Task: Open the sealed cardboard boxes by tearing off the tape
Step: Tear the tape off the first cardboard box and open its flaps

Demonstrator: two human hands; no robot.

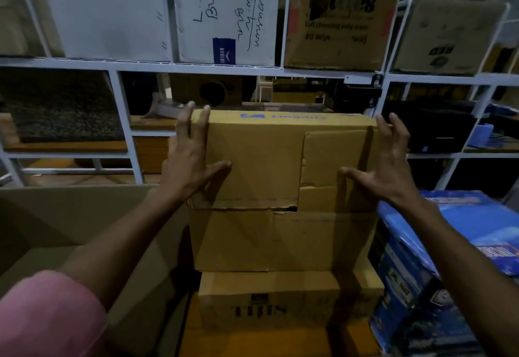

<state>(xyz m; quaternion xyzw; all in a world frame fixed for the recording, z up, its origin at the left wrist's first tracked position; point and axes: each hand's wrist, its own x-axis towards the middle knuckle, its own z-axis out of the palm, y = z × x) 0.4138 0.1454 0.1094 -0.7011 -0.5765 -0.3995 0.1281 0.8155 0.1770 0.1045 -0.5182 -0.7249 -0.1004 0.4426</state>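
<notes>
at the lower left of the frame a pink sleeve [47, 314] leads up into the person's left arm, and at the lower right a glossy blue printed carton [460, 244] sits just beside the right forearm. between them, at the bottom centre, a brown cardboard box with black lettering [266, 300] carries the stack; a plain brown cardboard box [280, 241] rests on it, and on top lies the brown cardboard box with blue print on its far edge [258, 157], the one being handled, in the middle of the frame.

the left hand [191, 160] lies flat along that top box's left edge, fingers spread and straight, thumb pressed onto the upper face. the right hand [387, 165] is at the right edge, fingers spread and slightly bent over the corner, thumb reaching inward; whether the palm touches cannot be told. both hands flank the box, probably to steady or square it before looking for tape. a flap on its right half looks already lifted and torn; no tape strip can be made out.

beyond, a white metal shelf rack [196, 65] crosses the upper frame, holding white and brown cartons.
</notes>
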